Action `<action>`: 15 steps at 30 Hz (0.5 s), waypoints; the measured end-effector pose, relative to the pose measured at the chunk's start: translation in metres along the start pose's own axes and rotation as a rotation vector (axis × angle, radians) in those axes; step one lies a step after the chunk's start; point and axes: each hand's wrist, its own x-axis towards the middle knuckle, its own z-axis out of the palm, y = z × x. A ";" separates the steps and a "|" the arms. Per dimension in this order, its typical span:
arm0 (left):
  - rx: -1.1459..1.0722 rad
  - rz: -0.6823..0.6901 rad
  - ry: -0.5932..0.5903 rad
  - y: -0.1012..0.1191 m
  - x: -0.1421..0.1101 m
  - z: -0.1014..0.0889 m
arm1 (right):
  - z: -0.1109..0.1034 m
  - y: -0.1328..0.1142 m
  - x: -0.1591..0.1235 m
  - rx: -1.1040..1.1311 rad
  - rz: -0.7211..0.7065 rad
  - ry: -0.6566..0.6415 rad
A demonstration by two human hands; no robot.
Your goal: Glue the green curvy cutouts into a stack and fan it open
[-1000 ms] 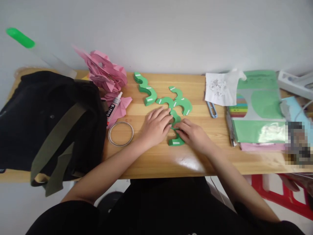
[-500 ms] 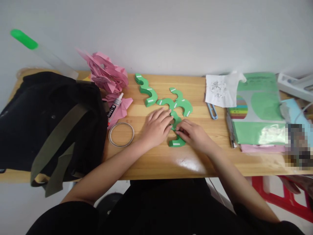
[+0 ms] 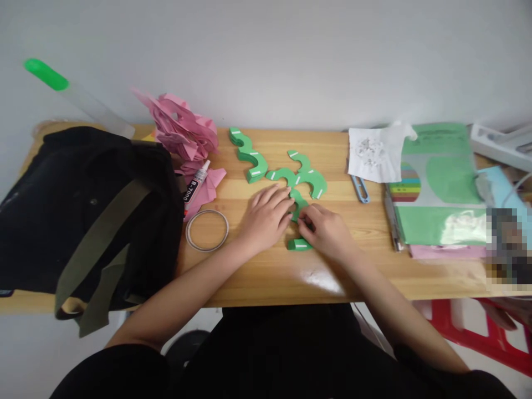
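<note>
In the head view, a wavy green paper piece [image 3: 300,203] with white strips lies between my hands, its near end marked by a strip at the bottom. My left hand [image 3: 268,216] rests flat with fingers stretched out, fingertips at the piece's left edge. At the right, my right hand [image 3: 326,228] is closed in a pinch over the middle of the piece. What its fingertips hold is too small to make out. Just beyond lie more curved green paper pieces [image 3: 313,183]. A thick wavy green stack [image 3: 253,162] stands farther left.
A tape roll [image 3: 188,237] and a B-7000 glue tube [image 3: 195,184] lie left, near crumpled pink paper [image 3: 187,130] and a black bag [image 3: 108,233]. On the right are a blue cutter [image 3: 361,189], white paper with scraps [image 3: 369,155] and a green packet [image 3: 444,219].
My right hand has shifted slightly and now covers more of the green piece's lower curve. My left hand stays on the piece. The whole view has tilted a little.
</note>
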 end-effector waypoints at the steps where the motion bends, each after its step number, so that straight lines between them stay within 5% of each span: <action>1: 0.003 0.001 -0.001 0.000 0.000 0.000 | 0.000 0.000 0.000 -0.013 0.000 0.003; 11: 0.006 -0.006 -0.001 0.001 0.000 0.000 | -0.007 0.001 -0.003 0.204 0.063 0.080; 15: -0.005 -0.004 0.006 -0.001 0.000 0.001 | -0.035 0.030 0.002 0.267 0.289 0.201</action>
